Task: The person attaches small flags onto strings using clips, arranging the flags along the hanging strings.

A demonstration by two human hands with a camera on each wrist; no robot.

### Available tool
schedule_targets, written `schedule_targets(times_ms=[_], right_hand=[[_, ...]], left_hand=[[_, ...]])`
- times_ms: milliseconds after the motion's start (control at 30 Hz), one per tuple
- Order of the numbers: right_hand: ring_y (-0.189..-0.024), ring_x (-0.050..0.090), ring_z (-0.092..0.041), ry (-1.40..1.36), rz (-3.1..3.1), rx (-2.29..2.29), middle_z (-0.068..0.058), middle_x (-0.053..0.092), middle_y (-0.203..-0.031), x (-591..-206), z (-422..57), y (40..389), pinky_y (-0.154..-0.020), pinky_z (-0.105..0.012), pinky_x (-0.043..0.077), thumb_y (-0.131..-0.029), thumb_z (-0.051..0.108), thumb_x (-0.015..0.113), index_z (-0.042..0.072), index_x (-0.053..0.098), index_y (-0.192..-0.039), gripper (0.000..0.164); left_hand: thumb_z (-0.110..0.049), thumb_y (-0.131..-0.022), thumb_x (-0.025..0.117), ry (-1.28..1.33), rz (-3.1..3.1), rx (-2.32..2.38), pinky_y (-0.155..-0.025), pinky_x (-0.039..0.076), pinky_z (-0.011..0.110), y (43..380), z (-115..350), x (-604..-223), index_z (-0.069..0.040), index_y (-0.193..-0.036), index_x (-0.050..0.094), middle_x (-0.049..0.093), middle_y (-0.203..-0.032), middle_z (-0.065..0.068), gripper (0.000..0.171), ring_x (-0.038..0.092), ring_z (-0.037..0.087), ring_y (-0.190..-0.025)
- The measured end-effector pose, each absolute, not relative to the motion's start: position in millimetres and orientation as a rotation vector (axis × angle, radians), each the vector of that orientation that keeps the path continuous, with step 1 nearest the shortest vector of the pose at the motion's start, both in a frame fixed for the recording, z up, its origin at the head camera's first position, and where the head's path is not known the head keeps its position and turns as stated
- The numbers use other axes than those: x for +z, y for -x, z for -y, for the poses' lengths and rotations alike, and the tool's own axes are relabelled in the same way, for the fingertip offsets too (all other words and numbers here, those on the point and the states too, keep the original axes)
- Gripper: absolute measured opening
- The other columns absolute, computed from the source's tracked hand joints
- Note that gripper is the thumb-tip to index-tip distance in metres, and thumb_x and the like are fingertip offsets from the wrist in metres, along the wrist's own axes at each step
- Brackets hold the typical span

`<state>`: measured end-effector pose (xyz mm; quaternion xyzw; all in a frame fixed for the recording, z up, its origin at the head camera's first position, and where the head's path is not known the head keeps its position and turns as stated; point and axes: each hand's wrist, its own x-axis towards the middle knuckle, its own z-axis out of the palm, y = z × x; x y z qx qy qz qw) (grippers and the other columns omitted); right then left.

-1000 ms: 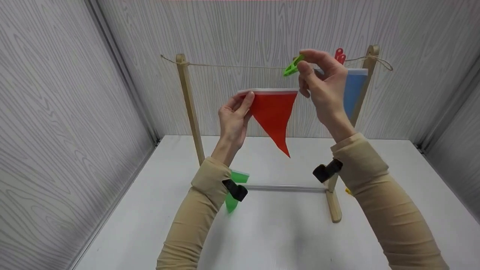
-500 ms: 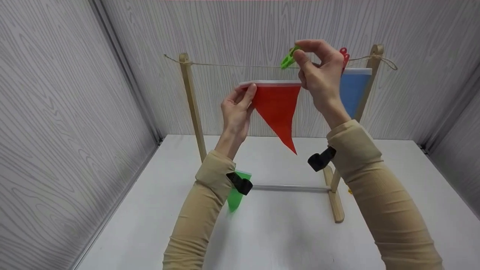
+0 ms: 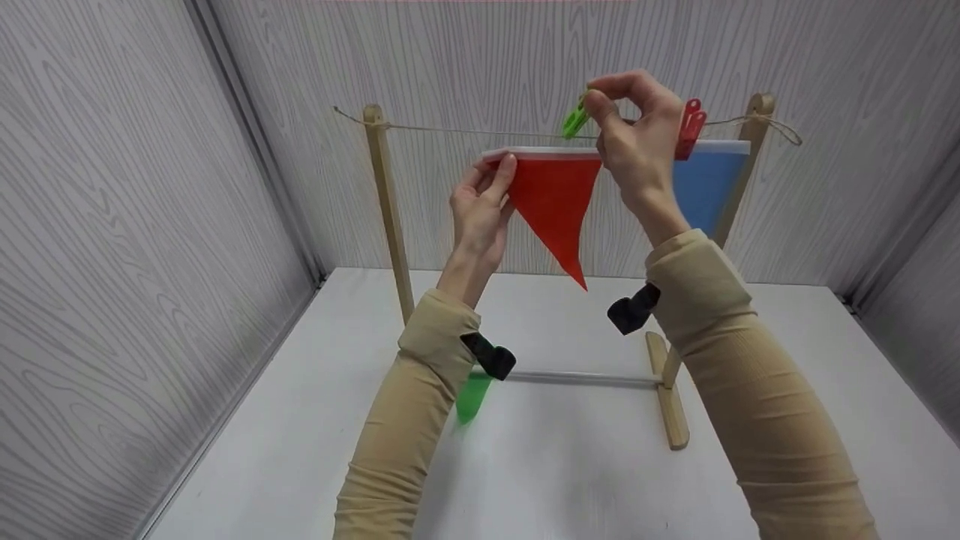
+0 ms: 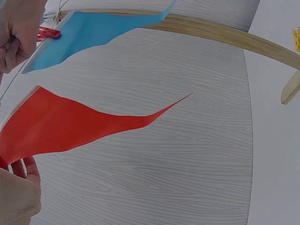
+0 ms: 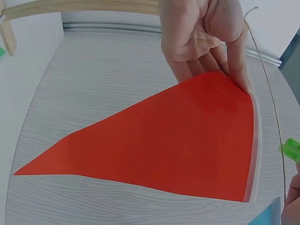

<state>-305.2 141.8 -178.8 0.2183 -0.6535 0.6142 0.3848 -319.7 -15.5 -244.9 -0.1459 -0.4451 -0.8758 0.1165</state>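
Red triangular pennant [image 3: 553, 202] now sits higher than a second ago, its white top edge level with the twine [image 3: 465, 131]. Left hand [image 3: 480, 214] pinches its upper left corner; right hand [image 3: 637, 142] grips the green clothespin [image 3: 576, 120] above the right corner. The pennant's long axis hangs vertical, tip pointing down.

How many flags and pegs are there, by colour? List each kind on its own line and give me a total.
Flags: 3, namely the red flag, the blue flag and the green flag.
Pegs: 2, namely the green peg and the red peg.
Total: 5. The yellow bit is too small to identify, so it is not counted.
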Motion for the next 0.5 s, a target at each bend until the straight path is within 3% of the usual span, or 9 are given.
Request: schedule_targets(times_ms=[100,200,300,500], right_hand=[[-0.059,0.052,-0.001,-0.522,1.711,1.507,0.013,0.063,-0.083,-176.5,-141.5,306.5,-0.054,-0.017,0.042,-0.094,0.010,0.070,-0.003,0.072,-0.102,0.016],[-0.079,0.061,-0.005,-0.491,1.755,1.498,0.014,0.064,-0.083,-173.8,-141.9,307.1,-0.074,-0.020,0.051,-0.093,0.011,0.070,-0.004,0.072,-0.102,0.017],[-0.093,0.063,-0.007,-0.473,1.791,1.510,0.012,0.065,-0.085,-172.2,-142.9,306.4,-0.095,-0.025,0.050,-0.093,0.011,0.071,-0.003,0.072,-0.101,0.016],[-0.092,0.062,-0.006,-0.509,1.831,1.417,-0.005,0.070,-0.096,-173.8,-142.4,304.9,-0.097,-0.026,0.050,-0.096,0.012,0.068,0.001,0.074,-0.101,0.013]], left_hand=[[-0.004,-0.098,0.061,0.432,1.305,-2.568,-0.095,0.057,0.030,319.1,13.8,-242.1,-0.004,-0.109,0.062,0.066,-0.099,0.003,0.011,0.064,0.015,-0.096],[-0.003,-0.098,0.061,0.433,1.301,-2.578,-0.092,0.057,0.027,319.0,12.7,-240.3,-0.004,-0.107,0.062,0.066,-0.098,0.002,0.009,0.064,0.014,-0.095],[-0.003,-0.098,0.061,0.438,1.297,-2.585,-0.091,0.057,0.026,318.8,12.2,-238.8,-0.004,-0.106,0.062,0.066,-0.098,0.002,0.008,0.064,0.014,-0.095],[-0.003,-0.099,0.059,0.462,1.305,-2.568,-0.098,0.057,0.033,317.8,11.5,-236.8,-0.002,-0.112,0.061,0.065,-0.102,0.003,0.013,0.064,0.015,-0.098]])
